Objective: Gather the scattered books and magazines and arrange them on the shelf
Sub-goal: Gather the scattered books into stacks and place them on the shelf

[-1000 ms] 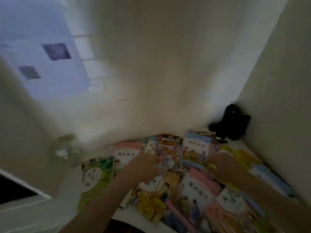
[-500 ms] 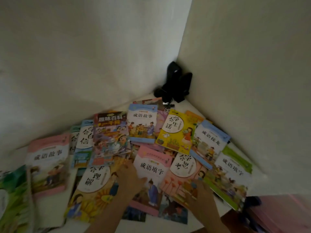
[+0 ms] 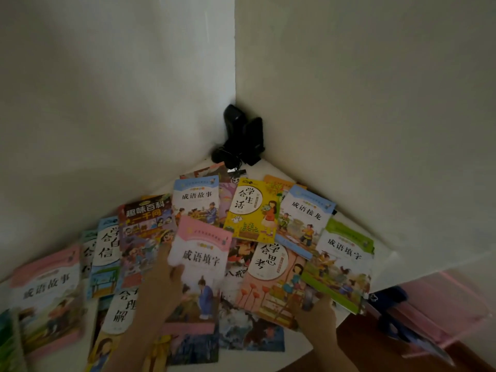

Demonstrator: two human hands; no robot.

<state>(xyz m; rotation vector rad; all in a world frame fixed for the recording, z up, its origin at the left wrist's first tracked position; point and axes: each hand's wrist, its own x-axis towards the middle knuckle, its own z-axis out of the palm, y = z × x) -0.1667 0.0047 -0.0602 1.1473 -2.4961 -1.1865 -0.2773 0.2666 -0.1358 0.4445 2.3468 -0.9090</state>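
My left hand is on the pink-topped book, thumb over its left edge and the other fingers hidden beneath or behind it, so I read it as a pinch on that edge that tips the cover up off the pile; it sits on top of its neighbours, which is probably why it is the easy one to take first. My right hand is at the near edge of the peach book, where the corner of the green-topped book overlaps it; the fingers look curled at that edge, but it is blurred and I cannot tell whether they grip anything or only touch. The rest of the books are fanned flat and overlapping across the white tabletop, beyond and to either side of my fingers: a yellow book and two blue-topped books farther out between my hands, a dark cartoon-covered one just beyond my left fingers, and another pink one well off to the left. Nothing looks gathered yet, so I judge the task barely begun. Past the books, in the corner where the two walls meet, stand black speakers with their cable trailing toward the nearest covers, worth keeping clear of when I sweep the far books in. To the right of my right fingers, below the tabletop edge, is a pink bin; no shelf is in view
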